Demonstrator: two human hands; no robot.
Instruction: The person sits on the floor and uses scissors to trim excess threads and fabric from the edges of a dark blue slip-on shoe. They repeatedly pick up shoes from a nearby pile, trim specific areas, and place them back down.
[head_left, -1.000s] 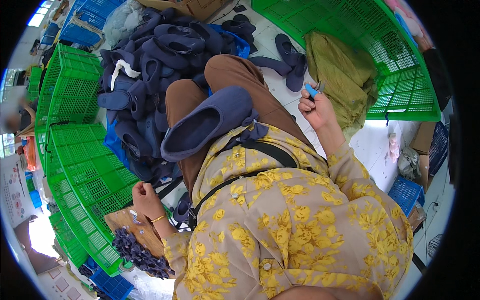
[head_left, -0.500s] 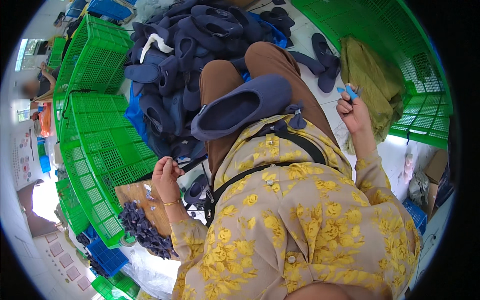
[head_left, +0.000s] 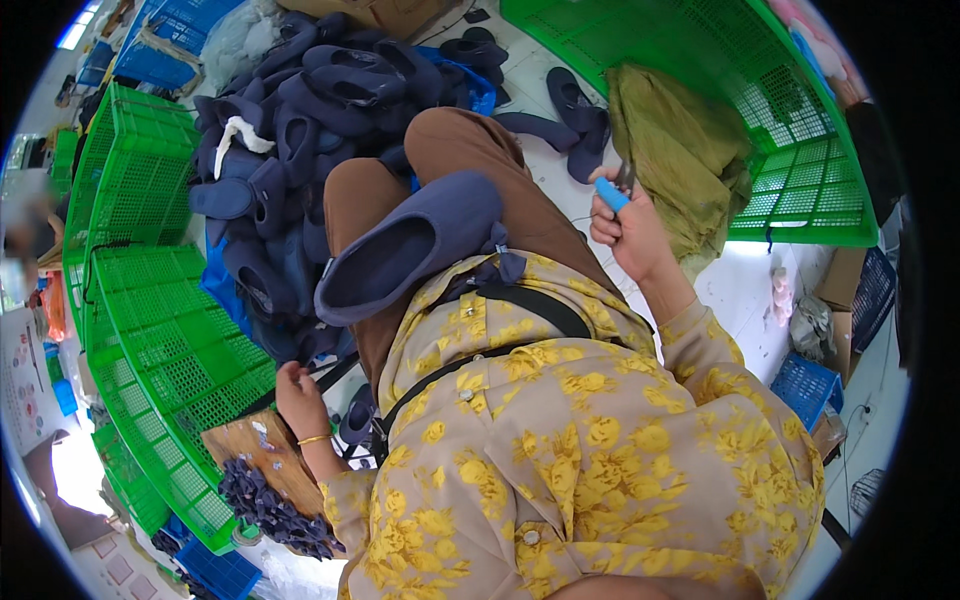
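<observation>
Bright; glare on R floor point(head_left: 745, 290); edges bent

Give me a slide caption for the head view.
A navy shoe rests on brown trousers, with piled shoes and green crates nearby.

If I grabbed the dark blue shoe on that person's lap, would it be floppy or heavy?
The dark blue shoe probably feels light, since it looks like hollow cloth. It gapes open unheld, so it likely holds its shape. Pushed, it might slip off the sloping brown trousers.

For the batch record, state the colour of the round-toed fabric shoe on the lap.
The fabric shoe is dark navy blue, best seen in the head view.
</observation>
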